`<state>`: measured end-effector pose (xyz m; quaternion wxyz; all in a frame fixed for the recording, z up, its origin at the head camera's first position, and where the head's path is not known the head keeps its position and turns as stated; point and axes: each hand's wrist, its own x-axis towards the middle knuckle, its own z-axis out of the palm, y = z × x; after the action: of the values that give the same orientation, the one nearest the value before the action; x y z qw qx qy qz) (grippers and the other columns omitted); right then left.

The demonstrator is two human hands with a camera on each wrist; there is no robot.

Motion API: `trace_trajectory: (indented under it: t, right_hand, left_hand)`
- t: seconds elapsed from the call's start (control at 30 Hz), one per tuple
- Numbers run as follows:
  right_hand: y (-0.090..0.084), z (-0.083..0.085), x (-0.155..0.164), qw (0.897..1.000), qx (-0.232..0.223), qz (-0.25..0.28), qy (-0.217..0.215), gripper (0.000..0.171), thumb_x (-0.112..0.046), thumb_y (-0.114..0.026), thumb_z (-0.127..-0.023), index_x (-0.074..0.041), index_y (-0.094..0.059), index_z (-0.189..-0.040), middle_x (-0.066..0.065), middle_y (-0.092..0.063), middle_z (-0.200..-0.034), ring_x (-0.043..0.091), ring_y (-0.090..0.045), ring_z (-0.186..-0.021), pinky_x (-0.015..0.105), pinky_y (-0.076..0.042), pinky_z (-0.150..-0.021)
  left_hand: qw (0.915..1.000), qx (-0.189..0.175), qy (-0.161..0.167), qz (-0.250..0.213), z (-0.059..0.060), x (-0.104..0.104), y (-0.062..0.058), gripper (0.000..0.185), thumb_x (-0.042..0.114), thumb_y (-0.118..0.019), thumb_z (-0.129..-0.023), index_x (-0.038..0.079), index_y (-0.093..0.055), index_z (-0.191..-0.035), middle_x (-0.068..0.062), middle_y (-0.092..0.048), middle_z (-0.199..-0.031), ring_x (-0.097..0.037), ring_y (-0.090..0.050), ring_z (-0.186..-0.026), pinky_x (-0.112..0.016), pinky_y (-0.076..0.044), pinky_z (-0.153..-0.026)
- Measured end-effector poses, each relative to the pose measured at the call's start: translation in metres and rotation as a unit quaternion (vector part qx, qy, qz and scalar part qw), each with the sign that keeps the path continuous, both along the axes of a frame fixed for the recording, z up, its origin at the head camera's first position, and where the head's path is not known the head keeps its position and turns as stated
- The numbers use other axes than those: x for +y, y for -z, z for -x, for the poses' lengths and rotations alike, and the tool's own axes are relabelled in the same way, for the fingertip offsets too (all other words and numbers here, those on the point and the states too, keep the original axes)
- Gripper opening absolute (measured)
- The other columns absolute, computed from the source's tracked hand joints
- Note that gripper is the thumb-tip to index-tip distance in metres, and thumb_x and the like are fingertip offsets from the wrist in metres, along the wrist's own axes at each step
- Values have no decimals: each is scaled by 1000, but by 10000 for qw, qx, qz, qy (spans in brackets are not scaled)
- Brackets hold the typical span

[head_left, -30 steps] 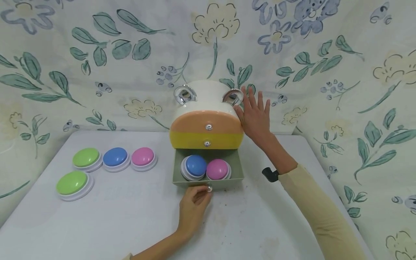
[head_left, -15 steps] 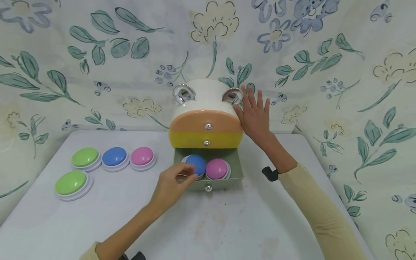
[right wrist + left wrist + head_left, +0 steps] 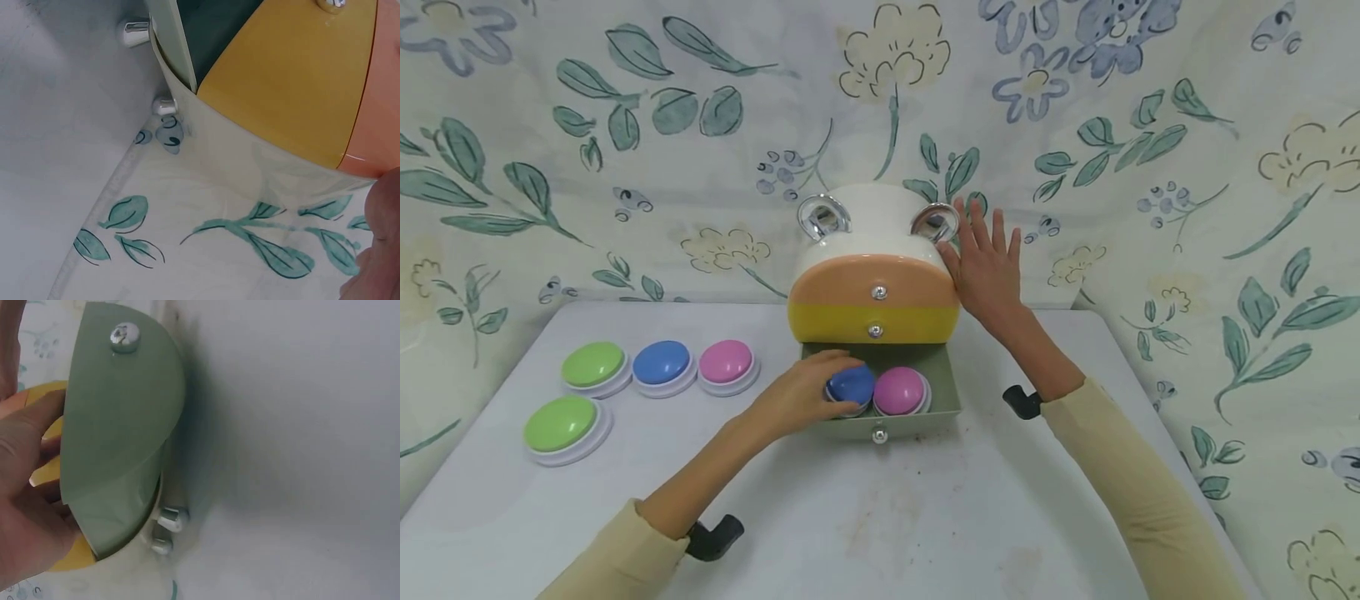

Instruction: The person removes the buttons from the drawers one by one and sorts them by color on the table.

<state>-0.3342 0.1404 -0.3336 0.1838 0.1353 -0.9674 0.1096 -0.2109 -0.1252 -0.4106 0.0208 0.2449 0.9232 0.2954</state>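
In the head view, my left hand (image 3: pixel 801 392) reaches into the pulled-out green drawer (image 3: pixel 880 427) and grips the blue dome button (image 3: pixel 852 385), thumb in front and fingers behind. A pink dome button (image 3: pixel 900 391) on a white base sits beside it in the drawer. The left wrist view shows the same hand (image 3: pixel 28 481) with its fingertips hidden behind the drawer front (image 3: pixel 125 406). My right hand (image 3: pixel 990 271), fingers straight, rests against the right side of the white cabinet (image 3: pixel 880 218), near a chrome ring (image 3: pixel 936 222).
Left on the white table (image 3: pixel 715 500) lie two green buttons (image 3: pixel 592 364), a blue button (image 3: pixel 662 362) and a pink button (image 3: pixel 726 362). The orange drawer (image 3: pixel 842 279) and yellow drawer (image 3: pixel 842 323) are closed. Floral cloth (image 3: pixel 700 183) hangs behind.
My left hand has let go of the drawer's knob, moved up and left over the drawer's edge, and taken hold of the blue button inside. The right hand has stayed put.
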Motion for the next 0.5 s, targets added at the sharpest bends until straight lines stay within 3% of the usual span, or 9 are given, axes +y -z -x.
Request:
trace_trajectory:
  t: [0.5]
  right_hand:
    - [-1, -1, -1, 9999, -70, -86, 84, 66, -43, -37, -107, -16, -10, -162, 11, -8, -166, 40, -3, -150, 61, -1, -118]
  left_hand:
    - [9947, 208, -6, 1004, 16, 11, 2, 59, 21, -82, -84, 2, -59, -135, -23, -52, -139, -40, -44, -126, -52, -50, -98]
